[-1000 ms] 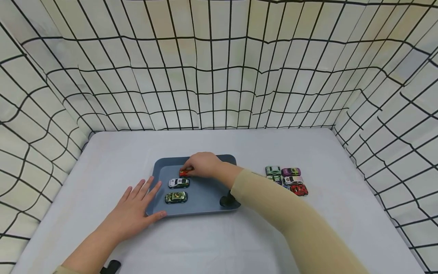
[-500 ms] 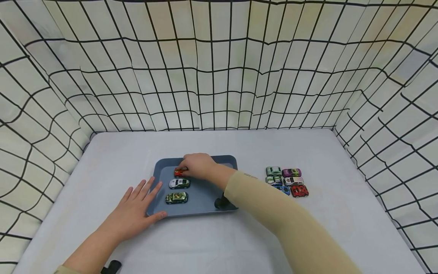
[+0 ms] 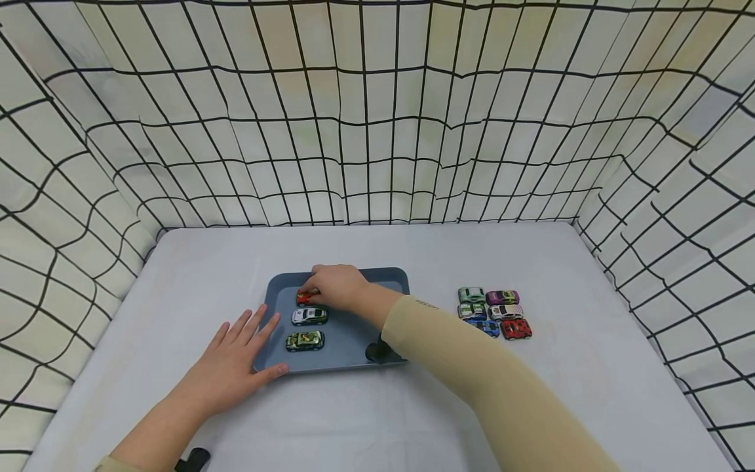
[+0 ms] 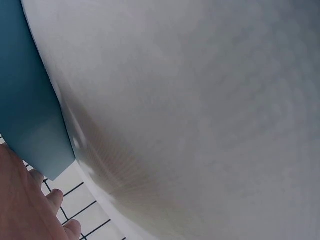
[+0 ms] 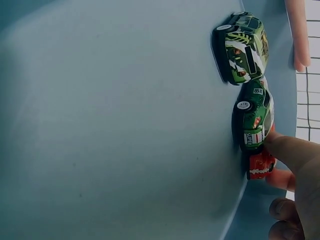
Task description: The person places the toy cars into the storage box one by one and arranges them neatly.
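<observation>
My right hand pinches a red toy car in the far left part of the blue-grey tray. In the right wrist view the red toy car shows beyond a green and white toy car, with thumb and fingers at its side. Just nearer in the head view are the white and green toy car and a camouflage toy car, roughly in a column. With fingers spread, my left hand rests at the tray's left edge, its thumb by the near left corner.
Right of the tray, several toy cars stand in two columns on the white tabletop, among them a purple car, a red car and a blue car. A black grid-patterned white curtain surrounds the table's back and sides.
My right hand has slid left within the tray, bringing the red toy car over the column of the other two. My left hand stays in place.
</observation>
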Motion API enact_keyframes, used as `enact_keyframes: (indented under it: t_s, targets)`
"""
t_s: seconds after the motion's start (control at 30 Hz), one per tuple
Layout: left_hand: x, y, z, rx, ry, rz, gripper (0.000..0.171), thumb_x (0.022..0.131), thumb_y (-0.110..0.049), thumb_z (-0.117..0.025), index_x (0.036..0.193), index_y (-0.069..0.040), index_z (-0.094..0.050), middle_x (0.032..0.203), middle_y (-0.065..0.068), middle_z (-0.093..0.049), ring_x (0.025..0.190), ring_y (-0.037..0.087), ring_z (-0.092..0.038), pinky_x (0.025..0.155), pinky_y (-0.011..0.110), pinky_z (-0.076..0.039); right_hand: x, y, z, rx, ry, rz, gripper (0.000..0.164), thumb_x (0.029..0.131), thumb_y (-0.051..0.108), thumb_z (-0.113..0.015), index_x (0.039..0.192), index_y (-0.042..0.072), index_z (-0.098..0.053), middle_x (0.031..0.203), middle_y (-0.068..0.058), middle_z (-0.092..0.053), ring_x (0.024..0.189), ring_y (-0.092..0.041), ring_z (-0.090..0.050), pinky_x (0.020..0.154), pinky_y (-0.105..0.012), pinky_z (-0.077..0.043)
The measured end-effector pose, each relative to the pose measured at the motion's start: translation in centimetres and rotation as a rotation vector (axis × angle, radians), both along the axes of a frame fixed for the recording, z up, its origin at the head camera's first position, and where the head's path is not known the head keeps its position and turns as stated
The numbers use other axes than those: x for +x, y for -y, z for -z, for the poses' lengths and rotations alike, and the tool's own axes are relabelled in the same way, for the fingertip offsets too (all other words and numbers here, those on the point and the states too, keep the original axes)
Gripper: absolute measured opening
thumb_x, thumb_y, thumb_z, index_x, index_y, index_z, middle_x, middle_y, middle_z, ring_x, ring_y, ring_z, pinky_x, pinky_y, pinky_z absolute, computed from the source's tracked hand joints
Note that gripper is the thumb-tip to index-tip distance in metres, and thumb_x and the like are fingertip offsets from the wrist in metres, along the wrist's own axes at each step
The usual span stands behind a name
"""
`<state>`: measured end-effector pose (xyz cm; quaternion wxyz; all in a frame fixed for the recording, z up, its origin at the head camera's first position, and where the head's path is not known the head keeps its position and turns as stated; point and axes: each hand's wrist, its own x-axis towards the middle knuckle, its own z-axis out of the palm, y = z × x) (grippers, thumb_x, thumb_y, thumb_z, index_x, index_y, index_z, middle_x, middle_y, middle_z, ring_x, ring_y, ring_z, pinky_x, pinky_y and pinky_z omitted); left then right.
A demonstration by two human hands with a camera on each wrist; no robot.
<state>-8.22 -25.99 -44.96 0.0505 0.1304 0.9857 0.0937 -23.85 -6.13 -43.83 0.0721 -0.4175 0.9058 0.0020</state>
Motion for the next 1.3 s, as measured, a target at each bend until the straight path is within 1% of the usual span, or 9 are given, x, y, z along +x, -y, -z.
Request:
enact_keyframes:
  t_s: [0.27, 0.43, 0.57, 0.7, 0.9, 1.0, 1.07, 1.17, 1.3]
  targets:
    - [0.0, 0.0, 0.0, -0.006, -0.008, 0.006, 0.098, 0.086, -0.075, -0.053, 0.157, -0.012, -0.029, 0.163, 0.018, -0.019, 0.148, 0.043, -0.017, 0.114, 0.066, -0.013, -0.3, -0.5, -0.1, -0.051, -0.006, 0.009, 0.035, 0.098, 0.043, -0.062, 0.132, 0.037, -0.065, 0.100, 0.011, -0.057, 0.076, -0.002, -0.052, 0.061, -0.021, -0.046]
    - [0.0, -0.1, -0.1, -0.012, -0.003, 0.007, 0.098, 0.086, -0.075, -0.053, 0.157, -0.012, -0.029, 0.163, 0.019, -0.018, 0.147, 0.044, -0.017, 0.114, 0.067, -0.013, -0.2, -1.2, -0.4, -0.065, -0.010, 0.021, 0.037, 0.098, 0.044, -0.061, 0.133, 0.036, -0.064, 0.104, 0.010, -0.059, 0.075, -0.002, -0.051, 0.059, -0.020, -0.044]
    - [0.0, -0.1, -0.1, -0.011, 0.002, 0.004, 0.099, 0.086, -0.075, -0.053, 0.157, -0.012, -0.029, 0.163, 0.019, -0.018, 0.147, 0.044, -0.017, 0.114, 0.067, -0.013, 0.2, -2.1, -0.9, -0.075, 0.003, 0.038, 0.039, 0.097, 0.045, -0.062, 0.135, 0.035, -0.063, 0.110, 0.010, -0.061, 0.078, -0.002, -0.054, 0.060, -0.020, -0.045]
    - [0.0, -0.2, -0.1, -0.013, 0.003, 0.002, 0.099, 0.086, -0.075, -0.053, 0.157, -0.011, -0.029, 0.162, 0.019, -0.019, 0.147, 0.044, -0.017, 0.114, 0.067, -0.013, 0.3, -3.3, -1.5, -0.091, 0.034, 0.077, 0.041, 0.095, 0.044, -0.065, 0.135, 0.035, -0.063, 0.114, 0.009, -0.062, 0.087, -0.003, -0.058, 0.066, -0.021, -0.048]
    - [0.0, -0.2, -0.1, -0.005, 0.002, 0.005, 0.098, 0.087, -0.074, -0.053, 0.157, -0.011, -0.029, 0.163, 0.019, -0.018, 0.147, 0.044, -0.017, 0.114, 0.067, -0.013, 0.3, -6.1, -2.2, -0.135, 0.044, 0.109, 0.042, 0.093, 0.044, -0.068, 0.133, 0.033, -0.065, 0.117, 0.009, -0.063, 0.095, -0.005, -0.061, 0.072, -0.024, -0.051]
    - [0.0, -0.2, -0.1, -0.002, 0.001, 0.008, 0.097, 0.087, -0.074, -0.053, 0.157, -0.011, -0.028, 0.163, 0.019, -0.018, 0.147, 0.044, -0.017, 0.114, 0.067, -0.013, 0.2, -7.7, -2.5, -0.174, 0.038, 0.121, 0.042, 0.092, 0.045, -0.070, 0.132, 0.031, -0.066, 0.117, 0.008, -0.064, 0.097, -0.007, -0.062, 0.075, -0.026, -0.053]
    - [0.0, -0.1, -0.1, 0.000, -0.001, 0.009, 0.097, 0.087, -0.073, -0.053, 0.157, -0.011, -0.028, 0.163, 0.019, -0.018, 0.147, 0.044, -0.017, 0.114, 0.067, -0.013, 0.2, -8.9, -2.8, -0.200, 0.052, 0.132, 0.043, 0.091, 0.043, -0.071, 0.131, 0.029, -0.067, 0.118, 0.007, -0.065, 0.099, -0.009, -0.063, 0.078, -0.028, -0.053]
    - [0.0, -0.1, 0.0, 0.004, -0.004, 0.009, 0.097, 0.087, -0.073, -0.054, 0.157, -0.011, -0.028, 0.163, 0.018, -0.018, 0.147, 0.043, -0.017, 0.114, 0.067, -0.013, 0.2, -10.9, -3.2, -0.234, 0.073, 0.146, 0.042, 0.091, 0.041, -0.071, 0.131, 0.027, -0.067, 0.117, 0.004, -0.066, 0.098, -0.012, -0.063, 0.078, -0.030, -0.053]
    - [0.0, -0.2, 0.0, 0.010, -0.002, 0.008, 0.097, 0.087, -0.073, -0.054, 0.157, -0.011, -0.028, 0.163, 0.018, -0.018, 0.147, 0.044, -0.017, 0.113, 0.067, -0.013, 0.3, -13.8, -3.5, -0.279, 0.098, 0.170, 0.042, 0.091, 0.039, -0.072, 0.130, 0.025, -0.068, 0.116, 0.000, -0.067, 0.096, -0.015, -0.063, 0.076, -0.031, -0.052]
